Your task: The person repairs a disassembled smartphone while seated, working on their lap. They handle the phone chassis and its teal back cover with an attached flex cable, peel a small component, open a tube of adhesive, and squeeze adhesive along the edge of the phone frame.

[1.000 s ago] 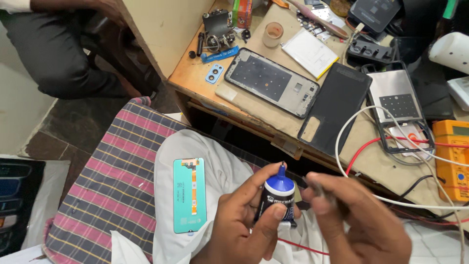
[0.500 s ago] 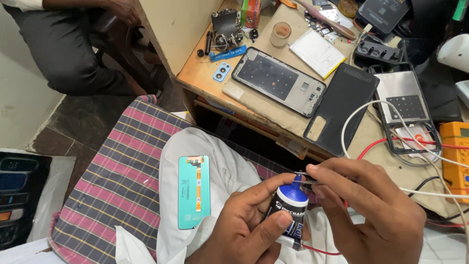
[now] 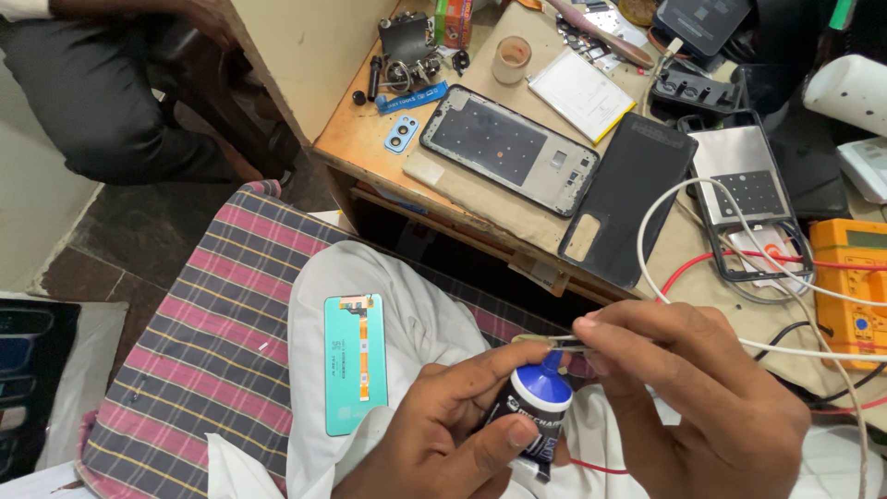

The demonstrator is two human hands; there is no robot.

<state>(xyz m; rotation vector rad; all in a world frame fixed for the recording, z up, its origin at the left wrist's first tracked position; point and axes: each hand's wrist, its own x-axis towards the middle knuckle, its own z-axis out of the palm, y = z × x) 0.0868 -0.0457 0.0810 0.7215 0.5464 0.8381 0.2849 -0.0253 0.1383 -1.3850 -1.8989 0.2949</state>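
Blue-capped glue tube [image 3: 539, 414] clamped in your left hand [image 3: 443, 434] over your lap, your right hand [image 3: 702, 407] pinching a thin strip [image 3: 545, 340] at its nozzle, teal screen panel [image 3: 356, 362] resting on your thigh.

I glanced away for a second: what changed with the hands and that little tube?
The right hand moved in, bringing its thin metal tool onto the blue nozzle of the small black tube. The left hand kept gripping the tube. The turquoise phone screen panel stayed on the lap.

Glossy plastic tube [image 3: 534, 420], worn wooden table [image 3: 356, 139]
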